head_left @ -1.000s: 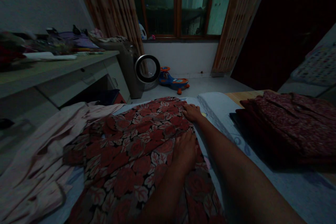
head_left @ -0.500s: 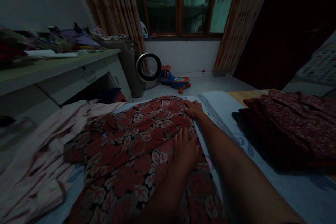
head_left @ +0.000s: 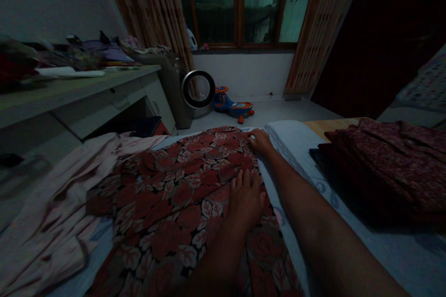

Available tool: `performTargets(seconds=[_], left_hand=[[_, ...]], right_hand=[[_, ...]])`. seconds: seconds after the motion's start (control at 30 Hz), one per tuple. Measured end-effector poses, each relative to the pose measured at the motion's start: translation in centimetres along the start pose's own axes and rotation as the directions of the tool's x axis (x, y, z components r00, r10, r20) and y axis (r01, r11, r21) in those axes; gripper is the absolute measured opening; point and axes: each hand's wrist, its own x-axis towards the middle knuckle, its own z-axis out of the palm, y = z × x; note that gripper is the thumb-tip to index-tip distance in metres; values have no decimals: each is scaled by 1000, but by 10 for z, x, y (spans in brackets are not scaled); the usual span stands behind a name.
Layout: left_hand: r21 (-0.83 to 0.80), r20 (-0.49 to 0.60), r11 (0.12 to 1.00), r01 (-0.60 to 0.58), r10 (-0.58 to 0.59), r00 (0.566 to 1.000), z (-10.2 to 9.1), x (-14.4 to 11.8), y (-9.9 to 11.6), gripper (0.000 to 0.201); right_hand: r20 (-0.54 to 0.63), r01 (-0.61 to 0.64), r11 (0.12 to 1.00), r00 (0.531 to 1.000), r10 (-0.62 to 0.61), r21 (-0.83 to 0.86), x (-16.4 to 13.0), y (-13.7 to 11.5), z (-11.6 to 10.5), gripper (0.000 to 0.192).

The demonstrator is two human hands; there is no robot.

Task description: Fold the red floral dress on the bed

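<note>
Bed surface: the pale sheet (head_left: pixel 365 236) I work on runs under everything, bare along my right arm.
Floral cloth: the red leaf-print cloth (head_left: pixel 174 195) lies spread flat down the middle of the sheet, from near the bottom edge of view up to the far edge of the bed.
Pink garment: a pale pink garment (head_left: pixel 52 204) lies crumpled on my left, its edge touching and partly under the floral cloth.
Dark red pile: folded maroon clothes (head_left: pixel 386 167) sit stacked to my right, apart from the floral cloth, with bare sheet between.
Desk: a long desk (head_left: pixel 80 97) stands at the left, its top cluttered; I cannot make out the items in the dim light.
Round machine: a grey unit with a ring-shaped front (head_left: pixel 198 89) stands on the floor beyond the bed.
Toy: a blue and orange ride-on toy (head_left: pixel 232 106) sits just beside it, under the window.
My left hand (head_left: pixel 246 197): lies flat, palm down, fingers spread, on the cloth's right side; it grips nothing.
My right hand (head_left: pixel 260 143): rests at the cloth's far right corner, fingers curled down on the edge; I cannot tell whether they pinch the fabric.
</note>
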Motion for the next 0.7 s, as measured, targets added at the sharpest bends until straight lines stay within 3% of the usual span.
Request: performTargets(seconds=[0.1, 0.23, 0.37, 0.7], left_hand=[[-4, -19, 1000, -29, 29, 999, 1, 0, -1, 45], [-54, -19, 993, -103, 103, 995, -2, 1, 0, 40], [-79, 15, 991, -106, 108, 994, -6, 3, 3, 41], [-71, 25, 991, -114, 116, 993, -7, 0, 2, 42]], right_hand=[[90, 66, 998, 994, -65, -8, -1, -2, 0, 43], [153, 34, 999, 988, -29, -30, -2, -4, 6, 52], [190, 7, 1000, 982, -3, -24, 1, -3, 8, 57], [190, -18, 1000, 982, 21, -16, 5, 7, 12, 66]])
